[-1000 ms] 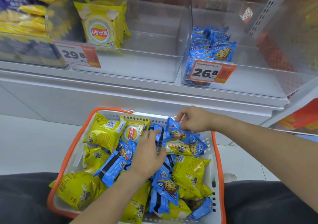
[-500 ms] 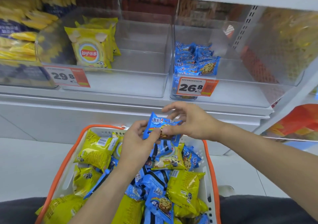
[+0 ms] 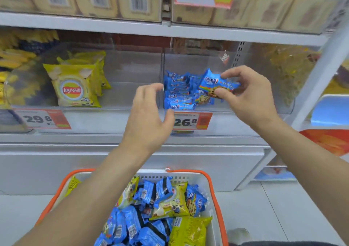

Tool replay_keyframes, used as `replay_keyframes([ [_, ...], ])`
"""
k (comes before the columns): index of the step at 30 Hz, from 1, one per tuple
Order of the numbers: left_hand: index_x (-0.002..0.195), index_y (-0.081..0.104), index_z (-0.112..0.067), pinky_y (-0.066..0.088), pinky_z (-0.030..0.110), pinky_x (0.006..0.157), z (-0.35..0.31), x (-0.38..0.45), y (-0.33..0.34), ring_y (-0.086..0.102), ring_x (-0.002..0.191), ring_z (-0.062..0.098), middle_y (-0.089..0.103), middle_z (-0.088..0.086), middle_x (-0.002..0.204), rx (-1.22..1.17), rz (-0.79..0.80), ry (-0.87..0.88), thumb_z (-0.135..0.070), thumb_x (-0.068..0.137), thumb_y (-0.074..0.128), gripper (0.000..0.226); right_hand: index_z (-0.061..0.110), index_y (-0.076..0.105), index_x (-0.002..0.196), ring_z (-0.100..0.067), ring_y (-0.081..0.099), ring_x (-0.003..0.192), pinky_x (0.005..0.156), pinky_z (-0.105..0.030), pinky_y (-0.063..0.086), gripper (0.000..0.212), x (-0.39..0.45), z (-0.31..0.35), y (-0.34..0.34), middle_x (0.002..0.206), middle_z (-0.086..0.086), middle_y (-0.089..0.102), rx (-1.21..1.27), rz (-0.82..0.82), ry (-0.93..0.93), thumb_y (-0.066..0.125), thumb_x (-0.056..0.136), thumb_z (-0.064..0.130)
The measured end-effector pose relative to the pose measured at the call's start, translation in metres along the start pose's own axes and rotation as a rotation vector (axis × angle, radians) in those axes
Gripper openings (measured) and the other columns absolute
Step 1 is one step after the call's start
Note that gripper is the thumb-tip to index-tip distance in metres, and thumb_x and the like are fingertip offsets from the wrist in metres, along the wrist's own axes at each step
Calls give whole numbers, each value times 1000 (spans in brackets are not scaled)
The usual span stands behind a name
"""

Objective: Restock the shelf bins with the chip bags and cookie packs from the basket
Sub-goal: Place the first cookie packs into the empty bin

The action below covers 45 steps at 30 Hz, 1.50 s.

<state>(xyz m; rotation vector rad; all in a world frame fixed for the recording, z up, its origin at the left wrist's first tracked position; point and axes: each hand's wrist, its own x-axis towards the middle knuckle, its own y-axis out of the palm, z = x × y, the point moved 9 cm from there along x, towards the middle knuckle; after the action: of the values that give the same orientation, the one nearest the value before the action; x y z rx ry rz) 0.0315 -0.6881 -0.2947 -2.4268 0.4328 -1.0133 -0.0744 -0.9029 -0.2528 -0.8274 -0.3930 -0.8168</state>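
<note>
White shop shelving fills the wall ahead, with clear plastic bins along the middle shelf (image 3: pixel 132 140) and price tags clipped to their fronts. The right hand (image 3: pixel 251 96) pinches a blue cookie pack (image 3: pixel 213 84) between thumb and fingertips, holding it up in front of the cookie bin (image 3: pixel 264 87), just above the small stack of cookie packs (image 3: pixel 179 94) already lying inside. The left hand (image 3: pixel 149 113) hovers beside it, fingers curled loosely round nothing, on the near side of the divider between the two bins. Farther to that hand's left, the chip bin (image 3: pixel 122 75) holds only a few yellow chip bags (image 3: pixel 75 87) standing at one end, and most of it is bare. Below both forearms sits the orange-rimmed basket (image 3: pixel 215 189), heaped with blue packs and yellow bags. By the look of it the restocking has barely begun: one pack is about to go in, both bins have plenty of room, and nearly the whole basket is left to sort.
</note>
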Motion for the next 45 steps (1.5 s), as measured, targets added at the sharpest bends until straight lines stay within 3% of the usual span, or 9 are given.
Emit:
replay_keyframes([
  [4,146,34,-9,42,41,102,9,8,32,47,121,25,43,9,136,149,59,-11,-35,84,69,76,28,70,91,-4,57,66,71,-24,47,33,21,-38,10,92,7,67,-156,50,182,90,66,17],
  [8,148,34,-8,40,38,97,10,-2,34,46,122,25,47,9,137,269,-67,58,-48,87,58,77,20,76,92,-16,64,81,71,-23,44,31,38,-56,46,88,2,69,-376,400,254,90,65,13],
  [12,151,31,-4,41,39,95,12,-5,38,45,127,27,46,12,141,364,-76,115,-52,91,54,80,18,77,91,-19,65,87,76,-26,50,30,48,-71,74,88,0,70,-484,512,235,86,64,9],
  [19,152,29,-3,40,38,96,16,-5,42,43,132,26,44,13,146,418,-61,129,-54,94,49,80,17,74,99,-16,55,80,70,-22,39,32,58,-87,93,90,0,61,-522,491,218,87,70,17],
  [25,151,30,0,40,40,96,17,-6,43,44,131,28,44,16,146,456,-90,145,-53,95,50,80,21,70,102,-26,60,100,77,-29,47,36,62,-96,101,105,-6,62,-575,472,228,86,70,27],
  [30,150,31,1,43,43,94,17,-6,44,46,130,31,44,17,147,472,-96,145,-52,95,51,79,22,61,129,-29,58,108,87,-28,45,61,62,-89,110,123,-13,51,-584,518,192,83,72,32],
  [36,150,31,1,42,41,94,17,-6,42,46,130,30,44,17,146,465,-99,143,-52,94,51,80,19,67,122,-25,54,114,92,-26,44,50,62,-92,104,125,-10,59,-588,523,286,83,75,31],
  [42,150,32,0,41,40,93,16,-6,43,45,130,29,45,17,146,457,-102,126,-52,93,51,79,10,59,127,-30,41,126,109,-33,32,40,59,-84,103,77,2,29,-665,561,250,63,93,31],
  [45,150,32,0,42,41,92,15,-6,43,45,129,29,44,16,146,453,-101,121,-51,93,51,79,10,49,136,-30,42,128,103,-31,35,54,57,-92,108,111,-11,53,-619,592,322,67,90,33],
])
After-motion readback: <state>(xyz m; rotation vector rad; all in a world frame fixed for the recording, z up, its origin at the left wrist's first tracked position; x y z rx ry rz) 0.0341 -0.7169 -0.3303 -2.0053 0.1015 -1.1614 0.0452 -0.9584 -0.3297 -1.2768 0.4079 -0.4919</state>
